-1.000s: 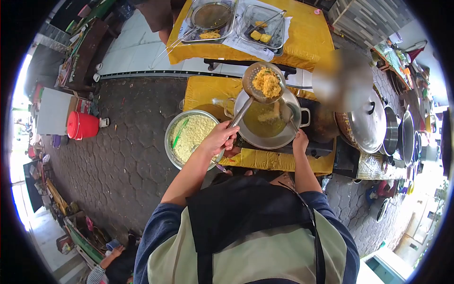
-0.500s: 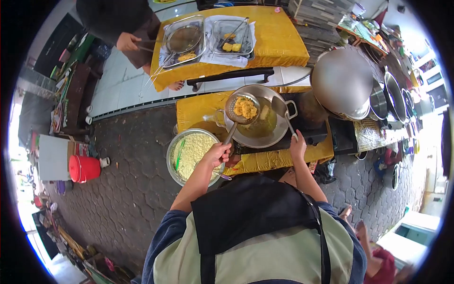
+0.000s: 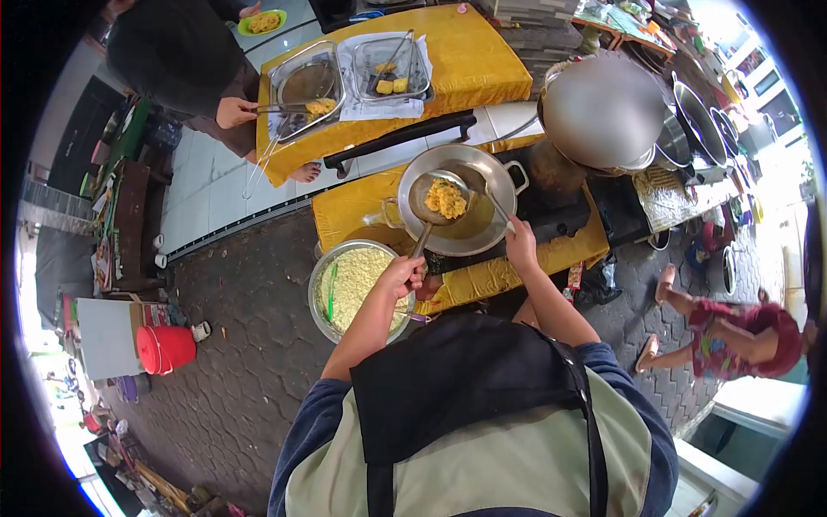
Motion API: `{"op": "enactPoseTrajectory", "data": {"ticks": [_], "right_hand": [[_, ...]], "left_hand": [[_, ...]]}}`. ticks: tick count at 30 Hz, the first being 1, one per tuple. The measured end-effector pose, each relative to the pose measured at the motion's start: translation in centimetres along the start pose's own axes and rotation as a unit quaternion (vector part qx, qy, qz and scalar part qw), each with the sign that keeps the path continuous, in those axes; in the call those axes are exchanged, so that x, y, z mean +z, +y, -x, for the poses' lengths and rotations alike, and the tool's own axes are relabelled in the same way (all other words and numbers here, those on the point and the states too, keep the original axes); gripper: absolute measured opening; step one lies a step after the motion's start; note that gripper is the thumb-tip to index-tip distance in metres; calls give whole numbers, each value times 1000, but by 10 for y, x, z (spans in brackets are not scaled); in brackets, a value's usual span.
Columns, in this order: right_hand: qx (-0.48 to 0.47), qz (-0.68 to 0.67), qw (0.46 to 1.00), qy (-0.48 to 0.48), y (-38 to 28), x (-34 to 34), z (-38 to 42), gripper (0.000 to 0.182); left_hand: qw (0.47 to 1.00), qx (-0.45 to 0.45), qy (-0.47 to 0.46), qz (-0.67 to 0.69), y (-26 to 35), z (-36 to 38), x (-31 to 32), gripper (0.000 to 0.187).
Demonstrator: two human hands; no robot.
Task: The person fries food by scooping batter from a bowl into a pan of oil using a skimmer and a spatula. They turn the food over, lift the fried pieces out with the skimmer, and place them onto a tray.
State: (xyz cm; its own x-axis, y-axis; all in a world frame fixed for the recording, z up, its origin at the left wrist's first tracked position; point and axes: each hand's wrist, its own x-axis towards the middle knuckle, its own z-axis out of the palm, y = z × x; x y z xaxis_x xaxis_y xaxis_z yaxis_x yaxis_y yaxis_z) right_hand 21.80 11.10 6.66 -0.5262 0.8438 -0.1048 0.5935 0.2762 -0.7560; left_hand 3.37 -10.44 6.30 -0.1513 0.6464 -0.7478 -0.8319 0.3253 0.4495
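My left hand (image 3: 401, 276) is closed round the handle of a skimmer (image 3: 419, 205). On the skimmer rests a clump of golden fried food (image 3: 446, 198), above the oil in a wide two-handled metal pan (image 3: 410, 169). My right hand (image 3: 521, 246) grips a spatula (image 3: 500, 208) by its handle, its far end inside the pan close to the skimmer. Below my left hand stands a metal bowl (image 3: 314, 297) of pale yellow shredded mix (image 3: 360, 280). A green utensil (image 3: 332, 293) and a purple-handled one (image 3: 419, 318) are in that bowl.
On a yellow-covered table (image 3: 474, 60) stand two glass trays (image 3: 336, 73) with fried pieces. Across it, a co-worker's hand (image 3: 234, 112) holds tongs (image 3: 284, 109). A large round blurred thing (image 3: 603, 112) is right of the pan. A person in red (image 3: 741, 340) is at right.
The spatula has moved left, nearer the skimmer. The co-worker's tongs now reach the fried piece in the left tray. The person in red has come further into view, and the view has shifted slightly.
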Motion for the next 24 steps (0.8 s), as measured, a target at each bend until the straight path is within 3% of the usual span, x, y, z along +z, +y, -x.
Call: {"op": "enactPoseTrajectory", "data": {"ticks": [1, 5, 6, 11, 13, 14, 15, 17, 20, 24], "right_hand": [[-8, -1, 1000, -9, -3, 0, 1, 37], [6, -32, 994, 100, -10, 0, 4, 39], [-38, -22, 989, 140, 1, 5, 2, 42], [-75, -26, 977, 197, -2, -5, 18, 45], [-148, -4, 961, 232, 3, -2, 27, 48], [-66, -60, 981, 174, 16, 7, 26, 45], [45, -16, 997, 64, 24, 8, 21, 41], [106, 3, 992, 60, 38, 20, 18, 37], [166, -32, 985, 34, 57, 38, 19, 34], [101, 28, 992, 63, 35, 28, 31, 31]], "left_hand": [[1000, -4, -1, 6, 2, 0, 0, 8], [1000, 24, -1, -12, 14, 2, -4, 13], [999, 33, -16, -25, 20, 8, -1, 17], [995, 88, -45, -34, 49, 63, 27, 19], [991, 110, -68, -46, 54, 71, 30, 20], [991, 108, -67, -48, 52, 70, 29, 20], [992, 105, -60, -47, 49, 66, 26, 20], [992, 99, -56, -47, 38, 52, 19, 20], [999, 41, -14, -11, 16, 24, 0, 14], [1000, -19, 23, -6, -10, 7, -26, 9]]}}
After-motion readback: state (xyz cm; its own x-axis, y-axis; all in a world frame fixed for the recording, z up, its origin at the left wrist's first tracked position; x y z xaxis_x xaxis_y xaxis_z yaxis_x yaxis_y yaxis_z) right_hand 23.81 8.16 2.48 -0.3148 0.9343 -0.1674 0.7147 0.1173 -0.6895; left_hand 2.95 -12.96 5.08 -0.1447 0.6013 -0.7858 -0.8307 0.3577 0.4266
